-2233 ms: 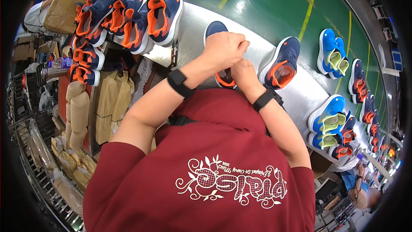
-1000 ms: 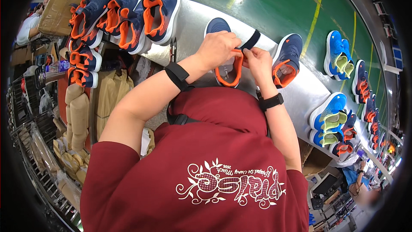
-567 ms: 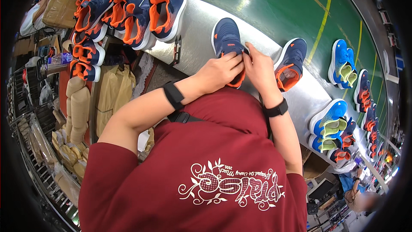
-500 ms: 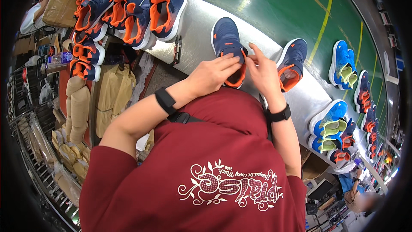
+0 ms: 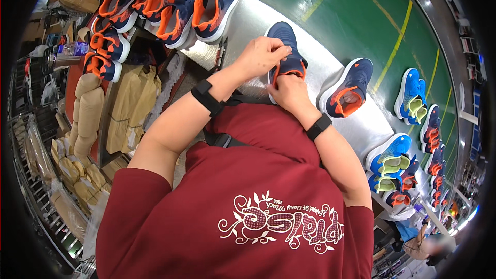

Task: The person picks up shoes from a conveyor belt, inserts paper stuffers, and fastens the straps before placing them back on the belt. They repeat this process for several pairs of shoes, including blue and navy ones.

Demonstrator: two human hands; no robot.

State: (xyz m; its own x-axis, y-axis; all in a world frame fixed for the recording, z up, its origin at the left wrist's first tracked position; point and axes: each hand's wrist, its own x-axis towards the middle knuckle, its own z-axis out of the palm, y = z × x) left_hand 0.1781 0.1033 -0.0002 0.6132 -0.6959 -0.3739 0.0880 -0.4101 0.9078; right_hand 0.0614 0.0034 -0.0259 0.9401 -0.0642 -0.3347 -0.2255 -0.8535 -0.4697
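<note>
Nearest the camera is the person's dark red shirt (image 5: 258, 196) with pale ornamental print across it, and both bare forearms rise from it toward the shoe, each with a black wristband. The right hand (image 5: 290, 93) lies at the heel of a navy shoe (image 5: 287, 46) with an orange collar; its grip is closed on the heel edge, thumb and fingers pinching the orange rim. The left hand (image 5: 261, 54) comes over the shoe's left side, its fingers curled together on the orange collar at the opening, so both hands clamp the same shoe. The shoe rests on a curved silver surface (image 5: 248, 26), toe pointing away from the person, heel just above the shirt. Just to its right, near but apart, sits a second navy shoe (image 5: 347, 89) with an orange lining, tilted on the same surface. To the left, below the surface, stand brown paper bags (image 5: 130, 106) and stacked paper-wrapped rolls (image 5: 88, 119). Farther up the surface, a cluster of navy-and-orange shoes (image 5: 181, 0) lies side by side, touching one another. Farther right along the curve, bright blue shoes (image 5: 411, 95) with yellow-green linings follow in a row. Beyond the surface lies a green floor (image 5: 356, 5) with yellow lines.
</note>
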